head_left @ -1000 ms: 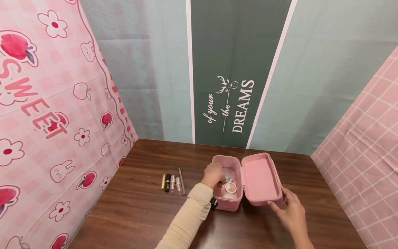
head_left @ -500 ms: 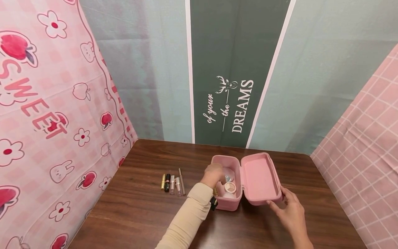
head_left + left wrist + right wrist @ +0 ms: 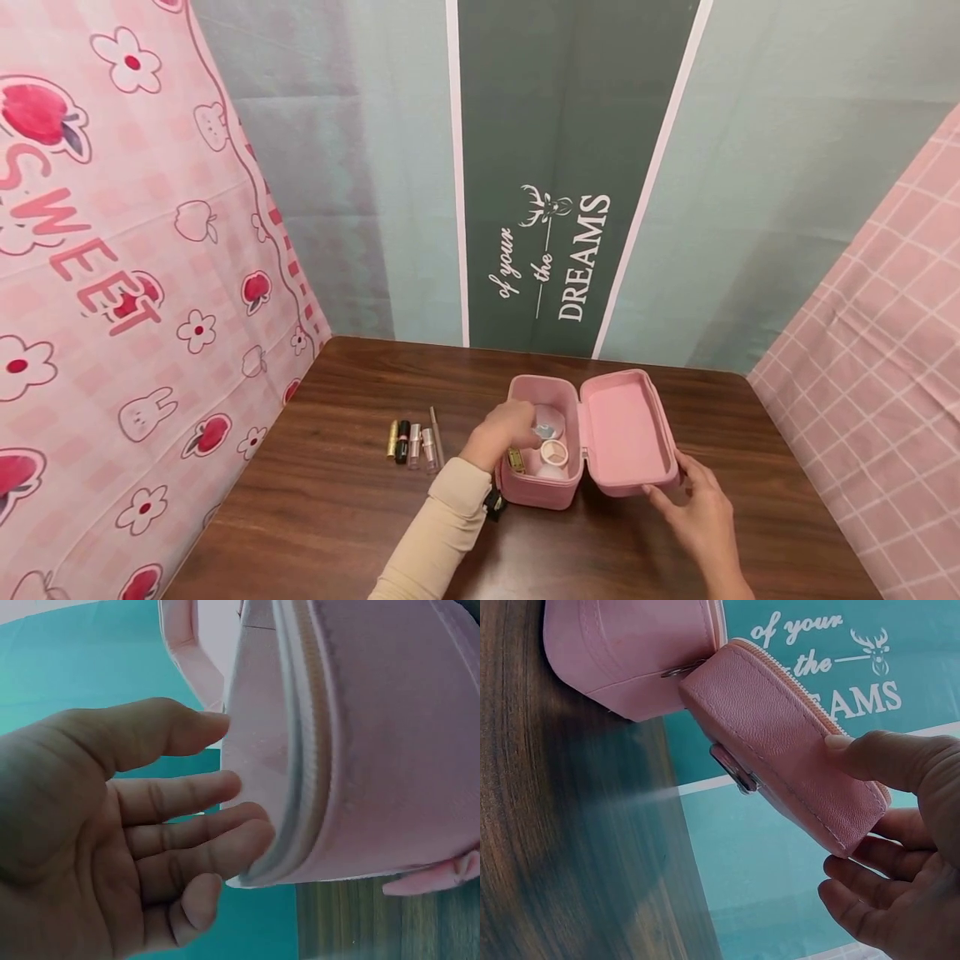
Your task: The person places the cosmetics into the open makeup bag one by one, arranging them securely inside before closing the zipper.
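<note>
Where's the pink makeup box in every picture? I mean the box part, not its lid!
Head: the pink box is just right of the middle, low down.
Left wrist: the box fills most of the right half.
Right wrist: the box is at the upper left, partly cut off.
Shared landmark: the brown wooden table, seen in all three.

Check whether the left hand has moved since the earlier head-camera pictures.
Yes: judged against the open pink case, the left hand has shifted slightly leftward in the head view, toward the row of cosmetics.
</note>
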Demonstrator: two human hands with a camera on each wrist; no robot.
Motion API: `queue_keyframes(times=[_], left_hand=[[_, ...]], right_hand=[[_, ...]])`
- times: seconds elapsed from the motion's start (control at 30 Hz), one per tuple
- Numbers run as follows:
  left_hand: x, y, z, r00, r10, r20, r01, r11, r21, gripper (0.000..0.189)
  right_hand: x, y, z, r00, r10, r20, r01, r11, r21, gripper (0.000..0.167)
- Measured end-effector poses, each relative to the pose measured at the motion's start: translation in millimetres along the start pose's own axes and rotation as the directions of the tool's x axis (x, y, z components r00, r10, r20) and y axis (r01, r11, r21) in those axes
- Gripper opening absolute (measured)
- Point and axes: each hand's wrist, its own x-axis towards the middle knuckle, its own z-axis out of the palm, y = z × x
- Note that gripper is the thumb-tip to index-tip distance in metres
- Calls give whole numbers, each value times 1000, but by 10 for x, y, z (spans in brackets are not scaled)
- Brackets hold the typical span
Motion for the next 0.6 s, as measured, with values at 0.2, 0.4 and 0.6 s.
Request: queue_keyframes(times=[0.2,0.4,0.6], left_hand=[[-105,-60,22,992,70,-108,-70,998,9,19],[-217,-98,56,972,64,-227,-42,994,97,36],[-340,-141,77,970,67,-234,-45,994,95,33]], right_hand=[[8,12,6,1000,-4,-21,4,1000,0,63],[36,27,9,1000,5,-16,-5,999,39,63],[21,33,-3,1000,12,-4,-12,1000,28,63]])
